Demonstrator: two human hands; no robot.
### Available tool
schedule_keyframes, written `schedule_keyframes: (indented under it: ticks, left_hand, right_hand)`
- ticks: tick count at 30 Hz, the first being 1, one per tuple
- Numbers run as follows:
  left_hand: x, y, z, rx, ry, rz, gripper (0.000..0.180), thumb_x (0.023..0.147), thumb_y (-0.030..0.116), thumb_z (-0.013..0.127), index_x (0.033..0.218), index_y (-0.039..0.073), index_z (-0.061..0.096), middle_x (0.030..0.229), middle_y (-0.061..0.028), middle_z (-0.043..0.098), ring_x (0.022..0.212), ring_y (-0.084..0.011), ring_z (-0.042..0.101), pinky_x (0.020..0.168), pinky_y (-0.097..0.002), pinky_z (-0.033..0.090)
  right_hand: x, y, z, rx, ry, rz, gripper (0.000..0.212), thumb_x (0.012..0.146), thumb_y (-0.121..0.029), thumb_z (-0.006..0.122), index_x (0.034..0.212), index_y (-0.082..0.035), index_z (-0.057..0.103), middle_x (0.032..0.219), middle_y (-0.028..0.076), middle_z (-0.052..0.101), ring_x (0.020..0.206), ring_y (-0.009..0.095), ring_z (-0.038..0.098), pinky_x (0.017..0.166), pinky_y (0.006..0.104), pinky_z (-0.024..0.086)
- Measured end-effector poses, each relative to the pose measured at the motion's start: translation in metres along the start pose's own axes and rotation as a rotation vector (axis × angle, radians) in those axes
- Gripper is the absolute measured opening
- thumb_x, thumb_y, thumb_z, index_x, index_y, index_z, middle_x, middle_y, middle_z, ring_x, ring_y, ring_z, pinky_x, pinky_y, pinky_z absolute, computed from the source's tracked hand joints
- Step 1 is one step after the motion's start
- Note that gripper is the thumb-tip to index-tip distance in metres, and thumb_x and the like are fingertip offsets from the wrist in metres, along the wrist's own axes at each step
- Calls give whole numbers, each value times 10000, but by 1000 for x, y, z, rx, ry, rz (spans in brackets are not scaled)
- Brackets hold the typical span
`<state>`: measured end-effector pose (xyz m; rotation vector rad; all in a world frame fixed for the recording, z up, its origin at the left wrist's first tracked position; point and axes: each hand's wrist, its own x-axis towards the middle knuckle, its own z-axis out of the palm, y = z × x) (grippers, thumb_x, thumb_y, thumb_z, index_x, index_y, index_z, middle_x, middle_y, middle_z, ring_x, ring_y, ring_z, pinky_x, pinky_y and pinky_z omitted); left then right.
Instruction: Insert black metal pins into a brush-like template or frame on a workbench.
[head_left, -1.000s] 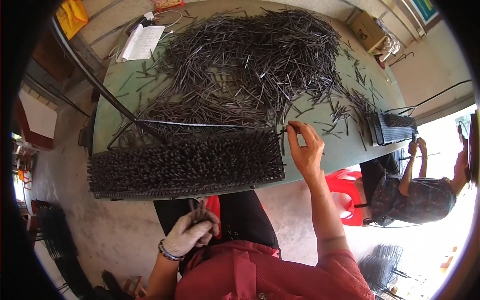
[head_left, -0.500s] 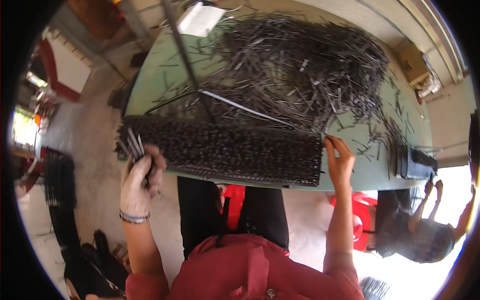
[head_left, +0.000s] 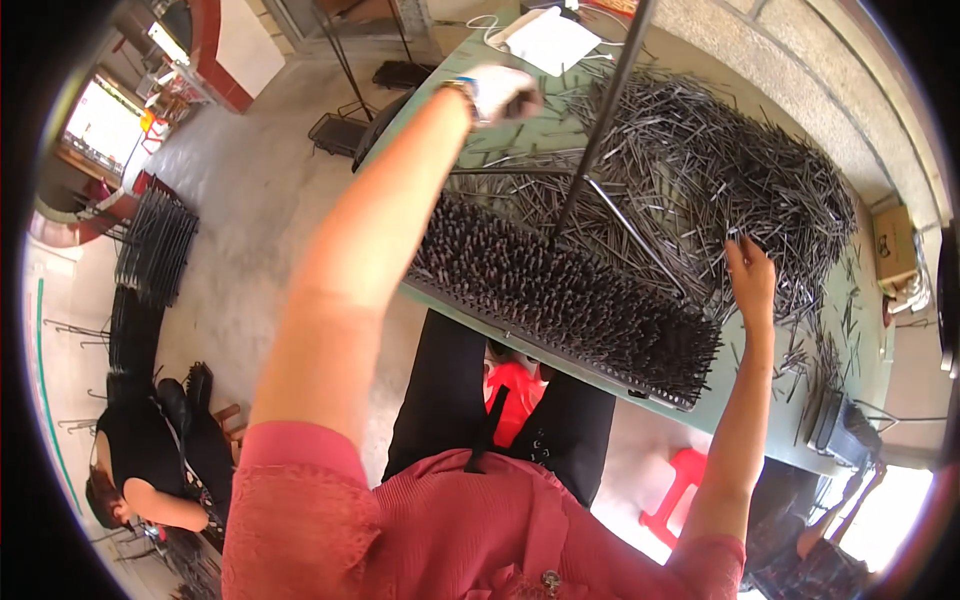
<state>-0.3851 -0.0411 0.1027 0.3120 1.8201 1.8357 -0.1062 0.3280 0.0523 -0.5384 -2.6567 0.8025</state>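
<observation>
Green table (head_left: 850, 330), white packet (head_left: 548, 38) at far edge, gloved left hand (head_left: 500, 92) grip unclear, right hand (head_left: 750, 280) spread on metal pins (head_left: 720, 170)

Left hand (head_left: 500, 92) gloved, arm stretched far forward, right hand (head_left: 752, 280) bare, fingers spread

One green table (head_left: 860, 330) carries one long black rack packed with upright dark pins (head_left: 560, 290), one heap of loose dark metal rods beyond the rack, too many to count (head_left: 720, 170), and one white paper sheet at its far end (head_left: 550, 40). Two red plastic stools stand under the table's near edge (head_left: 515, 395) (head_left: 680, 490). Two other people are seen, one off each end of the table (head_left: 140, 470) (head_left: 820, 560).
</observation>
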Motion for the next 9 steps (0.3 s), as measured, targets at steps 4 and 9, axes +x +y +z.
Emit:
schedule_keyframes:
  ticks: [4, 9]
  left_hand:
    - [14, -11, 19, 453, 75, -41, 624, 859, 466, 685, 1236, -17, 568, 1136, -195, 628, 946, -231, 645, 765, -359, 551]
    - [-37, -11, -35, 729, 244, 119, 661, 859, 503, 668, 1353, 85, 532, 1269, -109, 606, 1105, -213, 578, 897, -324, 522]
  right_hand:
    - [-21, -59, 17, 313, -51, -96, 413, 928, -162, 646, 1270, 54, 561, 1063, 138, 696, 894, 158, 663, 804, 280, 513]
    - [-45, -108, 53, 587, -224, -167, 451, 937, -149, 644, 1343, 5, 522, 1197, 154, 653, 1033, 139, 615, 894, 266, 479]
